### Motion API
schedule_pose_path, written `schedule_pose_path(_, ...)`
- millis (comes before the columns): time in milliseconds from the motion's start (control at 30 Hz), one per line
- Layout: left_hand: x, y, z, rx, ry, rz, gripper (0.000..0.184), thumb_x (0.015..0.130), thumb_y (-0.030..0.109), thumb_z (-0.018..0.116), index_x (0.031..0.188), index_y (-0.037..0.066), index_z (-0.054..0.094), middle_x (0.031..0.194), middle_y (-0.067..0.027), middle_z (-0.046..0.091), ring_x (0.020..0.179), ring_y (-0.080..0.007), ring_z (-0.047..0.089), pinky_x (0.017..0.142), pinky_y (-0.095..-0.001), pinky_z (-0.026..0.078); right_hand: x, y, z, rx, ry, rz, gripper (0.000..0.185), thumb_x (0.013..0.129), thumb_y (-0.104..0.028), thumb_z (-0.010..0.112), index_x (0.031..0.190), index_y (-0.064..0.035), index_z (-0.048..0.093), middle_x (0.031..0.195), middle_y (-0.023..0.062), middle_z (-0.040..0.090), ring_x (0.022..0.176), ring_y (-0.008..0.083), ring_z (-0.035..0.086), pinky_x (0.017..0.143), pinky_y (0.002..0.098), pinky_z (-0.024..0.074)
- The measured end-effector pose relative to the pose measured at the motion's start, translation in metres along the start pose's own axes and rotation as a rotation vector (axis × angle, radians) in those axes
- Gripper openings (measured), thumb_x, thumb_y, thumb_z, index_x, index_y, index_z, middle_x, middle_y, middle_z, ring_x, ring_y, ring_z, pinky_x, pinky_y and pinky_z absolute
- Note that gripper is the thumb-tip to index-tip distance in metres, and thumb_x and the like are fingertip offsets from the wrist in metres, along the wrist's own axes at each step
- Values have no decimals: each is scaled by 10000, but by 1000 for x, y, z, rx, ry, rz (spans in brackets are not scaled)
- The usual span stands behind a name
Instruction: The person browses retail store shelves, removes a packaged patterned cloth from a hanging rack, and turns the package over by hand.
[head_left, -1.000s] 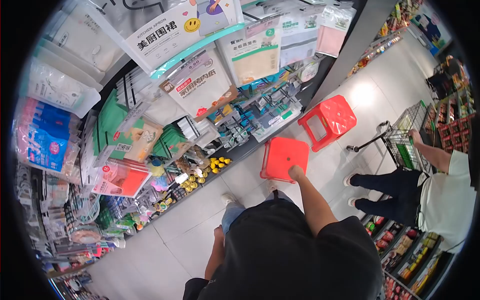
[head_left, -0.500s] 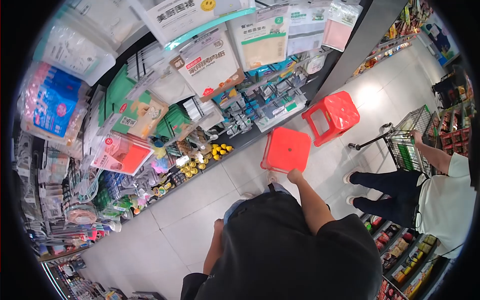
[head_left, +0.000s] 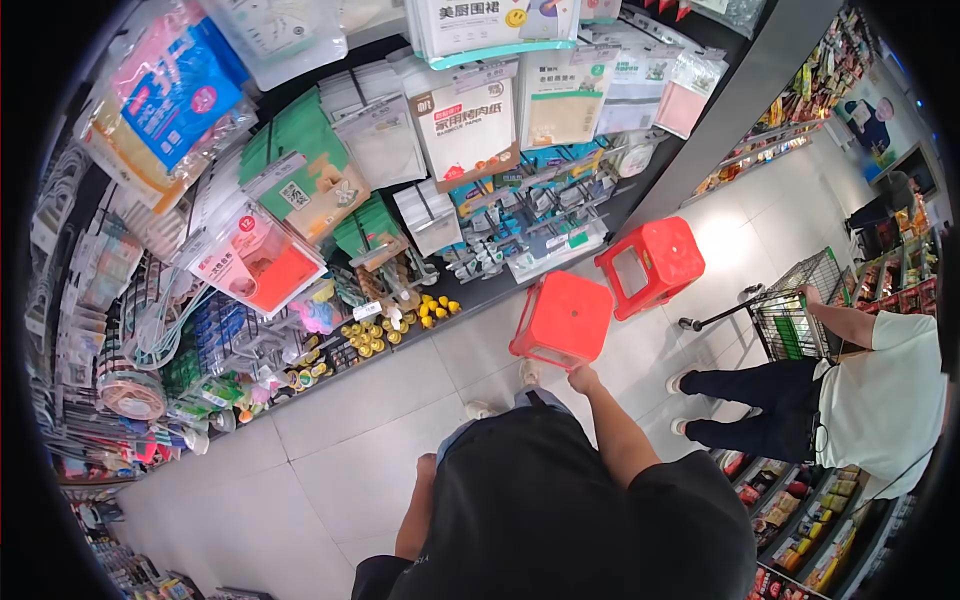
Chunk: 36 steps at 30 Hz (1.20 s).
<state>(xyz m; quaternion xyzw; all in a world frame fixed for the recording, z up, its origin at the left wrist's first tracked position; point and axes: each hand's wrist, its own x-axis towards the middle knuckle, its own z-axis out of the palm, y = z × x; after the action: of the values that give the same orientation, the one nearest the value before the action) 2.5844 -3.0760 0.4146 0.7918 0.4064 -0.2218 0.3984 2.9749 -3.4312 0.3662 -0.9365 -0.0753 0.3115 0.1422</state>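
Observation:
A red plastic stool (head_left: 572, 318) with a square seat and a small hole in its middle stands upright on the floor in front of me. My right hand (head_left: 582, 378) is closed at the seat's near edge, its fingers partly hidden against the rim. Just beyond, to the right, is a second red stool (head_left: 662, 262). My left hand (head_left: 427, 466) hangs low beside my body, apart from the shelf and the stools. Its fingers are turned away from view.
A shelf unit (head_left: 470, 300) with packaged kitchen goods runs along the left and front. On the right, a person in a white top (head_left: 880, 400) holds a shopping cart (head_left: 795, 310). Stocked food racks (head_left: 800, 510) line that side. Grey floor tiles (head_left: 350, 440) run between.
My view has shifted, bringing more of the front shelf into sight, and both my shoes show more. My right hand remains at the near stool's edge. Both stools keep about the same spacing.

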Motion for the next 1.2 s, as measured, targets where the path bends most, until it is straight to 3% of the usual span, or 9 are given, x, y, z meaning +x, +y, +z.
schedule_pose_path(133, -11, -9, -3, -22, 38, -74, 324, 814, 295, 471, 826, 40, 670, 944, -211, 637, 927, -378, 601, 815, -431, 485, -10, -6, 21, 123, 292, -79, 278, 793, -234, 446, 882, -45, 630, 865, 243, 634, 850, 388, 616, 739, 465, 493)
schedule_pose_path(200, -19, -11, -3, 35, 16, -131, 246, 764, 266, 541, 804, 63, 675, 914, -171, 654, 932, -351, 609, 817, -425, 495, -27, -17, 7, -3, 149, -44, 272, 773, -229, 454, 820, -49, 652, 851, 229, 639, 860, 379, 616, 753, 459, 491)
schedule_pose_path(267, -22, -36, -1, 284, -102, 70, 197, 721, 240, 592, 796, 79, 676, 910, -148, 661, 918, -328, 621, 807, -409, 508, -62, -34, -25, -57, 47, -62, 278, 735, -236, 469, 724, -52, 678, 846, 204, 647, 858, 368, 617, 778, 447, 487)
schedule_pose_path(500, -12, -66, 14, 555, -159, 234, 261, 618, 314, 721, 787, 122, 669, 854, -64, 669, 832, -259, 642, 730, -379, 532, -91, -36, -64, -311, -6, -83, 252, 722, -234, 511, 759, -58, 687, 849, 184, 656, 856, 322, 633, 744, 408, 506)
schedule_pose_path(600, -7, -75, 26, 750, -123, 368, 275, 601, 348, 741, 757, 137, 659, 823, -46, 665, 840, -243, 636, 732, -365, 528, -47, 2, -43, -555, 22, -313, 265, 729, -250, 515, 792, -64, 693, 848, 180, 661, 824, 324, 638, 729, 396, 510)
schedule_pose_path(700, -19, -68, 27, 228, -130, 137, 218, 668, 306, 697, 745, 108, 650, 762, -65, 662, 736, -241, 648, 646, -374, 535, -65, -50, -74, -303, 32, -170, 256, 737, -251, 531, 821, -72, 694, 838, 163, 665, 809, 323, 643, 731, 395, 514)
schedule_pose_path(800, -35, -70, 31, 306, 129, 355, 156, 775, 210, 606, 724, 65, 631, 680, -87, 650, 576, -235, 642, 521, -369, 531, -35, -80, -73, -505, -46, -286, 252, 744, -239, 527, 805, -53, 685, 849, 154, 667, 808, 322, 646, 727, 408, 515)
schedule_pose_path(900, -81, -17, -3, -329, -58, -213, 192, 830, 131, 507, 705, 35, 616, 616, -93, 623, 474, -225, 607, 430, -350, 501, -19, -120, -76, -701, -74, -458, 270, 752, -241, 505, 807, -43, 680, 872, 163, 665, 829, 333, 641, 737, 416, 513)
schedule_pose_path(1200, -71, -48, 13, 395, -222, 193, 155, 801, 158, 535, 740, 54, 632, 619, -100, 608, 481, -236, 587, 422, -366, 477, -3, -185, -92, -362, -12, -527, 278, 745, -282, 549, 890, -105, 706, 875, 157, 669, 851, 313, 645, 772, 409, 508)
